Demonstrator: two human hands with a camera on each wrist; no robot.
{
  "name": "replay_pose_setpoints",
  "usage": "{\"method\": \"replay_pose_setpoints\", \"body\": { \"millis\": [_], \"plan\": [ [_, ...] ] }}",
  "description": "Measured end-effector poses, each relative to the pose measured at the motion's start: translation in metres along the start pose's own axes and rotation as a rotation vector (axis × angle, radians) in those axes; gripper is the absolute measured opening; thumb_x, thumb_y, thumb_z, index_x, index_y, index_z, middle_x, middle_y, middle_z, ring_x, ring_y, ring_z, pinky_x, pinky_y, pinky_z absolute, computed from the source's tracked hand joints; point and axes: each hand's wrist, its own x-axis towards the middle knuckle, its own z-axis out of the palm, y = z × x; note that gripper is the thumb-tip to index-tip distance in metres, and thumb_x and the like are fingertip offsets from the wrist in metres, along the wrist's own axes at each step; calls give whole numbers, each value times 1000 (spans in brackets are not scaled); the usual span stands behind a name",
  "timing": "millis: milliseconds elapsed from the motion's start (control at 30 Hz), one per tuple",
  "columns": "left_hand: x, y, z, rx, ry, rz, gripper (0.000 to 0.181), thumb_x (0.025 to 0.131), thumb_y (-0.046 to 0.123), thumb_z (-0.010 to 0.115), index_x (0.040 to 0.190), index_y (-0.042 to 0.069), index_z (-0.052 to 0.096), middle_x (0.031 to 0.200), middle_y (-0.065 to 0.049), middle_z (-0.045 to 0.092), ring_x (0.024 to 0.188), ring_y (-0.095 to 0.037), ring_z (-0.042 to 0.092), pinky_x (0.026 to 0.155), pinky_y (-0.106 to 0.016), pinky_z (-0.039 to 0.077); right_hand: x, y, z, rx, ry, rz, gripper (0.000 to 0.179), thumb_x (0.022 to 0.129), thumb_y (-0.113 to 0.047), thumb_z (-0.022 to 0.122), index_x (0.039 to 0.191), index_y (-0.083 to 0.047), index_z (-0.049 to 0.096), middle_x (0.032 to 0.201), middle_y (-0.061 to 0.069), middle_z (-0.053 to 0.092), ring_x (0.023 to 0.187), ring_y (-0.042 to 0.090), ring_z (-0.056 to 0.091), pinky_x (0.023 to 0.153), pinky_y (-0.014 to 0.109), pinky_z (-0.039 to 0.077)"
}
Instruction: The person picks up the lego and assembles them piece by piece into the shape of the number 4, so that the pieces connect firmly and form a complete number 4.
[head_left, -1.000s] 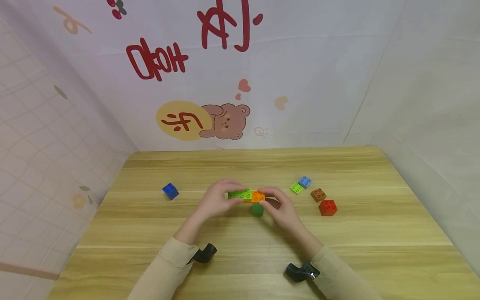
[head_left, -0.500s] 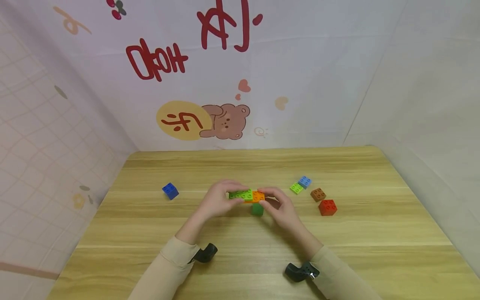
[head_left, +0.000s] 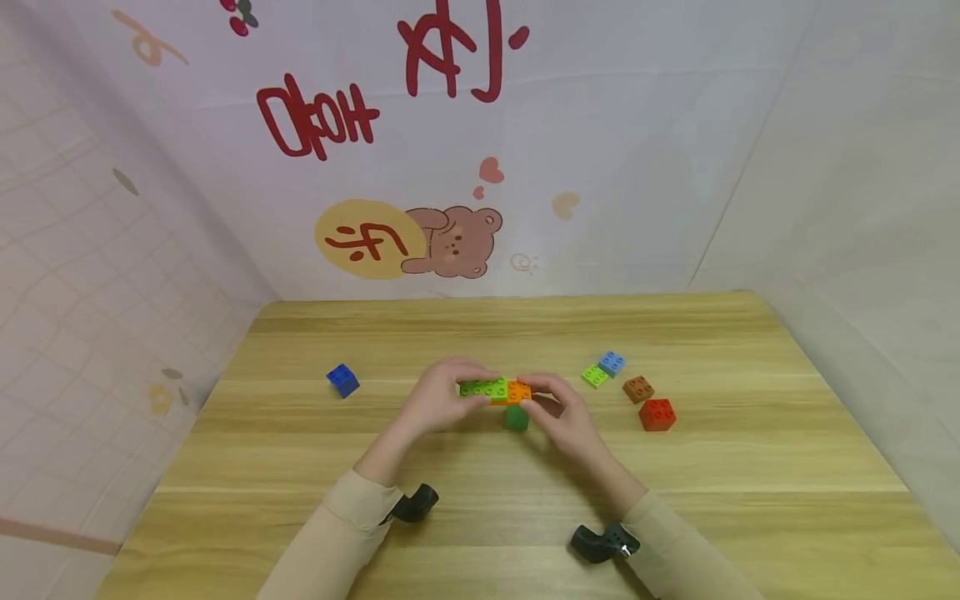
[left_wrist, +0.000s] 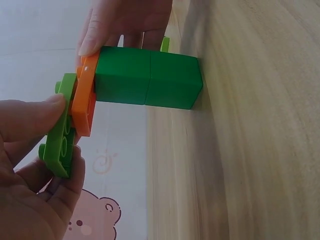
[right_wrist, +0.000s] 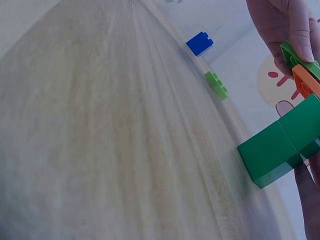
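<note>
Two dark green bricks [left_wrist: 148,77] stand stacked on the table. An orange plate [left_wrist: 87,95] lies across their top, sticking out to the left. A long light green plate [head_left: 483,389] overlaps the orange plate from above and reaches further left. My left hand [head_left: 437,400] pinches the light green plate, thumb on the near side and fingers on the far side. With thumb and fingers, my right hand [head_left: 561,415] holds the orange plate's right end, the thumb at its near edge. In the right wrist view the green bricks cover part of the right hand.
A blue brick [head_left: 342,380] lies at the left. To the right are a small lime plate [head_left: 595,376], a light blue piece [head_left: 612,362], a brown piece [head_left: 638,388] and a red brick [head_left: 657,414]. Another lime piece [right_wrist: 216,85] shows in the right wrist view.
The light green plate has shifted very slightly right over the orange plate, with the left hand. The right hand stays in place. The head view has moved a little.
</note>
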Motion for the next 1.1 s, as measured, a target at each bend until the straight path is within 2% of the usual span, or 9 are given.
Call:
{"method": "replay_pose_setpoints", "body": {
  "millis": [367, 667, 1100],
  "plan": [
    [1, 1, 0, -15, -6, -34, 30, 83, 9, 81, 113, 14, 77, 112, -1, 70, 111, -22, 60, 100, -45, 46, 1, 0, 0, -9, -3, 15, 29, 94, 6, 62, 123, 9, 60, 122, 22, 60, 112, 13, 58, 98, 49, 48],
    [1, 1, 0, -6, 10, -5, 29, 82, 8, 81, 111, 13, 77, 110, -1, 71, 109, -23, 61, 98, -45, 47, 1, -2, 0, -13, 1, 23, 28, 94, 7, 62, 122, 10, 60, 122, 23, 59, 111, 12, 58, 98, 48, 48],
    [5, 4, -5, -33, -39, -50, 29, 82, 8, 81, 111, 13, 78, 110, -2, 70, 109, -24, 60, 98, -46, 47, 1, -5, 0, -12, 0, 39, 28, 94, 7, 62, 122, 10, 60, 122, 23, 59, 111, 13, 58, 97, 48, 49]
  ]
}}
